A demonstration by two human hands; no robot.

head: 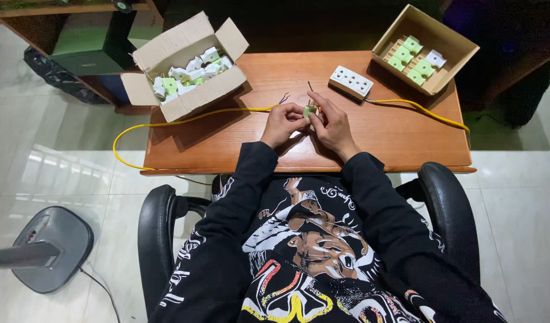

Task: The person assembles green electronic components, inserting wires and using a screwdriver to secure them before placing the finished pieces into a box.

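Over the middle of a wooden table [400,140], my left hand [281,124] and my right hand [333,124] meet on a small pale green plug part [309,111]. Both pinch it between fingertips. A yellow cable [185,120] runs from the left up to my hands, its bare dark wire ends sticking up beside the part. A white multi-socket strip [351,82] lies just beyond my right hand, with another yellow cable [424,109] leading off to the right.
An open cardboard box [191,96] of white and green plug parts sits at the table's back left. A smaller box [433,42] with several green and white pieces sits back right. A fan base [47,248] stands on the tiled floor at left. I sit in a black armchair [158,227].
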